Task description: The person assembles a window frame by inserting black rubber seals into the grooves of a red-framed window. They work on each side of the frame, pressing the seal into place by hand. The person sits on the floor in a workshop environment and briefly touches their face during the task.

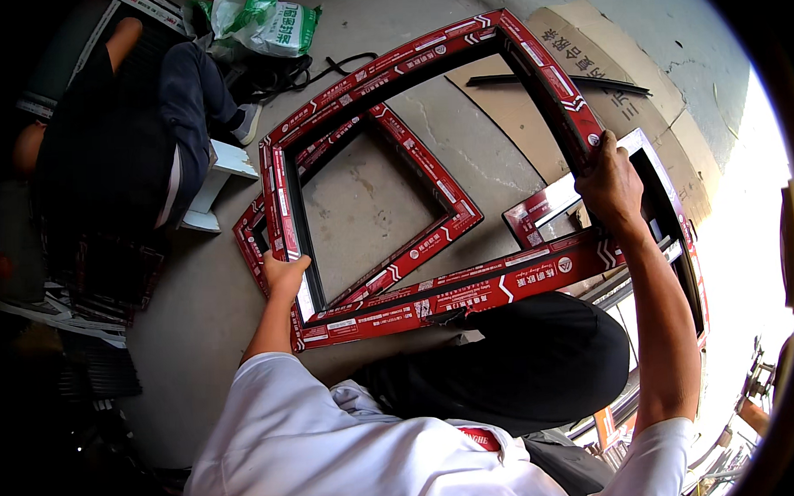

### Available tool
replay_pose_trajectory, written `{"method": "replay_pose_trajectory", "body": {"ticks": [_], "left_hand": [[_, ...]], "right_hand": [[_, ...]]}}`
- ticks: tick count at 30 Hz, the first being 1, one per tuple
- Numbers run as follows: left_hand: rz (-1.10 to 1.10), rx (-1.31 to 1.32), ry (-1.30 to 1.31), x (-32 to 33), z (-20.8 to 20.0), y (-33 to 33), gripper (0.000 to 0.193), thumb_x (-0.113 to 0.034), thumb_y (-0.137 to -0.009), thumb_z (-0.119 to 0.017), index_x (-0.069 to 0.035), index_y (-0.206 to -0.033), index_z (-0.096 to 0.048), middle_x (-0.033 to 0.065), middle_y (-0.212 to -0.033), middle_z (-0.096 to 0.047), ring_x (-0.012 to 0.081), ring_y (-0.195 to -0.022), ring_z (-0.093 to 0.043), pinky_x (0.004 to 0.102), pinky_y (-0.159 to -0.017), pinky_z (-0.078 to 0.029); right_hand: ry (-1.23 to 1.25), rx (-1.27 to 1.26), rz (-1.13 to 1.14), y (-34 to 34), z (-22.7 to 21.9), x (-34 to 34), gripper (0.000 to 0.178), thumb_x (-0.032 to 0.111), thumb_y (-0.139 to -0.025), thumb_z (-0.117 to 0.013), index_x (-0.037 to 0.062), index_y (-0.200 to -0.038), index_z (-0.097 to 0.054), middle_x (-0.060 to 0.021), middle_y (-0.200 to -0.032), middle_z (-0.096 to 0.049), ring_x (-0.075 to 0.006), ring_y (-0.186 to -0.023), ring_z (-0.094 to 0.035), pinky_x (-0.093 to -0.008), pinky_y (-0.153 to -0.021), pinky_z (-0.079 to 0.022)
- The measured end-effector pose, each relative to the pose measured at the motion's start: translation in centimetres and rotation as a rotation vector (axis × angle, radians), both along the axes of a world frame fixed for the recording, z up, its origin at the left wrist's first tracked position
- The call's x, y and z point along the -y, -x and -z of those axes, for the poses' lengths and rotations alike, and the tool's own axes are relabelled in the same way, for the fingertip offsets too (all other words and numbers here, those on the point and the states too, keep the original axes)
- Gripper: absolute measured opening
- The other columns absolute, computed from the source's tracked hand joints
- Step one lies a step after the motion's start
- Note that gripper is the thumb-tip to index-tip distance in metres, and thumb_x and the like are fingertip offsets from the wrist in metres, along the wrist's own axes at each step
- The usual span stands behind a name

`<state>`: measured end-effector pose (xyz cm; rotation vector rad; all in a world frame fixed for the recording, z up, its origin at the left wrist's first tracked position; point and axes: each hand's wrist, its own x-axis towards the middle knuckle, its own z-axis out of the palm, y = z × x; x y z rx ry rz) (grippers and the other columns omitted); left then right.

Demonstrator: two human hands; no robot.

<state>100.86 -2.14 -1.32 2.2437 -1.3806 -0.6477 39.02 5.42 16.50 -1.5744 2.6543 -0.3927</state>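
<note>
I hold a large window frame (542, 273) wrapped in red printed protective film, tilted over my lap. My left hand (286, 275) is closed around its left side, near the lower corner. On the opposite side my right hand (612, 186) grips the bar, fingers wrapped over it. The lower bar passes over my dark-trousered knee (523, 348). Beyond and partly behind it, a second red-wrapped frame (425, 164) is seen through the opening. Another frame (688, 281), red with pale bare parts, is to the right beside my right forearm and partly hidden.
Flattened cardboard (673, 138) lies on the concrete floor (360, 179) at far right, with a black strip (597, 84) across it. A green-and-white bag (271, 27) lies at the back beside black cords. Another person (105, 153) in dark clothes sits at left by a white stool (207, 206).
</note>
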Motion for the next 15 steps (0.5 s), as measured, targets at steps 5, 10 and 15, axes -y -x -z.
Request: {"method": "replay_pose_trajectory", "body": {"ticks": [5,10,15], "left_hand": [[-0.112,-0.002,-0.081,-4.5,1.7,-6.0,0.096,-0.023,-0.066,-0.091,0.011,-0.146,-0.053,0.0278,-0.134,-0.071,0.0399,-0.123,-0.071,0.0439,-0.108,-0.055],[-0.196,0.026,-0.093,-7.6,0.1,-8.6,0.07,-0.018,-0.068,-0.091,0.004,-0.128,-0.065,0.0201,-0.116,-0.078,0.0352,-0.105,-0.076,0.0452,-0.096,-0.059],[-0.243,0.077,-0.121,-9.2,0.1,-10.8,0.076,-0.018,-0.069,-0.091,0.007,-0.134,-0.061,0.0221,-0.122,-0.076,0.0365,-0.11,-0.075,0.0455,-0.1,-0.058]], "right_hand": [[-0.022,0.043,-0.145,-4.1,2.0,3.2,0.058,0.011,-0.085,-0.077,0.0005,-0.135,-0.051,-0.0318,-0.116,-0.068,-0.0501,-0.104,-0.072,-0.0554,-0.089,-0.059],[-0.092,0.095,-0.236,-7.3,5.3,5.5,0.062,0.013,-0.085,-0.075,0.0026,-0.142,-0.05,-0.0344,-0.117,-0.068,-0.0522,-0.102,-0.073,-0.0573,-0.088,-0.06],[-0.11,0.14,-0.299,-9.4,7.3,6.8,0.077,0.016,-0.082,-0.078,0.0035,-0.15,-0.046,-0.033,-0.116,-0.067,-0.0503,-0.102,-0.073,-0.0546,-0.089,-0.061]]}}
